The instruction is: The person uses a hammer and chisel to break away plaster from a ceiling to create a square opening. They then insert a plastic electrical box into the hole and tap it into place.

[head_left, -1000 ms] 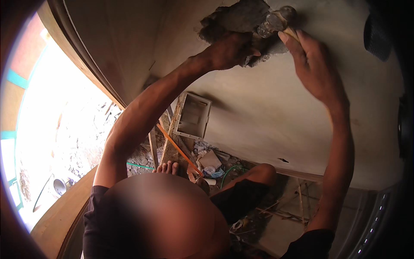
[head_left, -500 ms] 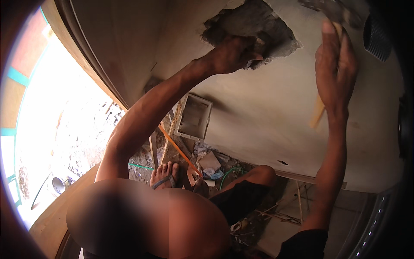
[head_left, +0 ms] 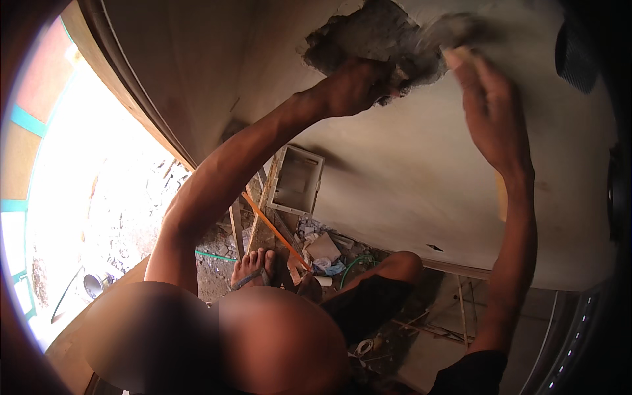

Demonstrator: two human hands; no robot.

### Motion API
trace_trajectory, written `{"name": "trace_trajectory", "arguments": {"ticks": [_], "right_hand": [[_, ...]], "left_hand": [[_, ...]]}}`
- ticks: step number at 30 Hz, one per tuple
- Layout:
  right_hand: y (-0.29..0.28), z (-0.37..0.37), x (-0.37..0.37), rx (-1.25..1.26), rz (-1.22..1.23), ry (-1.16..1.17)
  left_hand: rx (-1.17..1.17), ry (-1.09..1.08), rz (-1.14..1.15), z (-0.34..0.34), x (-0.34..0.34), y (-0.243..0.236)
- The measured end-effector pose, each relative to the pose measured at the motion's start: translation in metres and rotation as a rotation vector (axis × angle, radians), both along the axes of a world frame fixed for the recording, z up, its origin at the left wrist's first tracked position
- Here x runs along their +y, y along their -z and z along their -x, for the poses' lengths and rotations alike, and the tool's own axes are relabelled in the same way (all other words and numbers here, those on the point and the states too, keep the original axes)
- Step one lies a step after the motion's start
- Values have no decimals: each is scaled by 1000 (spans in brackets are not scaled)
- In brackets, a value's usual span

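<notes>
Clasping a handle (head_left: 502, 196), right hand (head_left: 492, 115) curled, blurred hammerhead (head_left: 457, 29) beyond fingertips (head_left: 454, 59); left hand's (head_left: 357, 87) grip unclear

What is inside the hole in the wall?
Rough grey material shows inside the hole. The left hand covers part of it below, the blurred hammer part at right; what lies behind them is hidden.

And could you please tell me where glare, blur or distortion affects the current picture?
Head view: outdoor ground at left washes out white; head view: the hammer is smeared, likely by motion; head view: the dark frame beside the brightness curves.
</notes>
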State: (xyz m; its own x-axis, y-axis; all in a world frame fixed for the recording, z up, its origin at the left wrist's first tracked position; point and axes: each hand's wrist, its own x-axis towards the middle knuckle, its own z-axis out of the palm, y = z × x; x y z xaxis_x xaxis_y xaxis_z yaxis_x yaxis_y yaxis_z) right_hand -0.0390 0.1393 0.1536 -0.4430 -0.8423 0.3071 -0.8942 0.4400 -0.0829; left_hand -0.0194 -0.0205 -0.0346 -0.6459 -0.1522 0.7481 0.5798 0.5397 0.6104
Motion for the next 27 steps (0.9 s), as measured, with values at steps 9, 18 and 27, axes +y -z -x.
{"name": "trace_trajectory", "arguments": {"ticks": [9,18,27], "right_hand": [[13,-7,12,-14,113,-26],[29,-20,37,-98,167,124],[45,-53,75,-524,499,323]], "left_hand": [[-50,-29,20,3,1,2],[-3,-264,198,1,-22,15],[52,-221,93,33,-6,16]]}}
